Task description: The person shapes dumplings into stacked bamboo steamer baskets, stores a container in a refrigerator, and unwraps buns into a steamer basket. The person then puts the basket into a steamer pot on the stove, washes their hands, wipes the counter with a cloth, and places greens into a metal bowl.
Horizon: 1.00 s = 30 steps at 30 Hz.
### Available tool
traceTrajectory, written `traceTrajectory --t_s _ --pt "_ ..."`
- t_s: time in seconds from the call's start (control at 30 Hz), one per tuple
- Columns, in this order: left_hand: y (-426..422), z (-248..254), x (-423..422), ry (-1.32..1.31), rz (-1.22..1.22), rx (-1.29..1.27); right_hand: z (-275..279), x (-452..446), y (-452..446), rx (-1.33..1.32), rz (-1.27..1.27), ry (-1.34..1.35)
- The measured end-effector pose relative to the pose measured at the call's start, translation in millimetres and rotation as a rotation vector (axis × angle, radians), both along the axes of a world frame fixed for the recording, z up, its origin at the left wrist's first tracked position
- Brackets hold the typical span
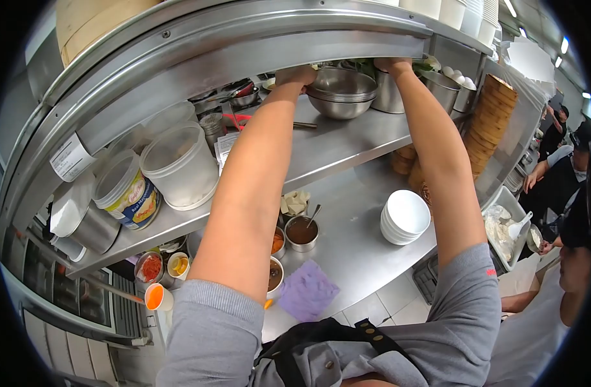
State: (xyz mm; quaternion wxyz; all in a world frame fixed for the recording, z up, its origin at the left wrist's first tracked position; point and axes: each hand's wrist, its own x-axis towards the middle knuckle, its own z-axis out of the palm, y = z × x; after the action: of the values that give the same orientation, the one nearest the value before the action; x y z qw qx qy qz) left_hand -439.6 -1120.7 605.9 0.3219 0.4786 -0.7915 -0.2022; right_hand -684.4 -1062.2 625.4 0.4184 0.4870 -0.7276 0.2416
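Note:
Both my arms reach up to the middle steel shelf. My left hand (297, 75) is at the left side of a stack of metal mixing bowls (342, 103); its fingers are mostly hidden, and I cannot tell whether it grips the rim. My right hand (393, 63) is over a steel pot (389, 93) just right of the bowls, partly covered by the upper shelf's edge, with its fingers out of sight. Leafy greens (360, 64) show behind the bowls, between my hands. Another steel pot (440, 90) stands right of my right wrist.
White eggs (460, 77) sit near stacked bamboo steamers (499, 122). Plastic tubs (179, 164) line the shelf's left. Below are white bowls (405, 219), a sauce pot (302, 233) with a spoon and a purple cloth (308, 290). The upper shelf edge (276, 55) overhangs. Other people (560, 174) stand at right.

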Motion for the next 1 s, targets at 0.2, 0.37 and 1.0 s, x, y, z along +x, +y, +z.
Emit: traceTrajectory --t_s 0.2,0.37,1.0 --pt "-6.8 5.2 2.5 0.066 -0.112 0.022 -4.0 8.6 8.3 0.011 0.089 -0.284" --pt "-2.8 10.0 5.9 0.393 -0.290 0.134 0.5 -19.6 3.8 -0.129 0.230 -0.213" --pt "104.4 10.4 64.9 0.956 -0.383 0.431 27.6 -28.2 31.9 -0.166 0.261 -0.018"
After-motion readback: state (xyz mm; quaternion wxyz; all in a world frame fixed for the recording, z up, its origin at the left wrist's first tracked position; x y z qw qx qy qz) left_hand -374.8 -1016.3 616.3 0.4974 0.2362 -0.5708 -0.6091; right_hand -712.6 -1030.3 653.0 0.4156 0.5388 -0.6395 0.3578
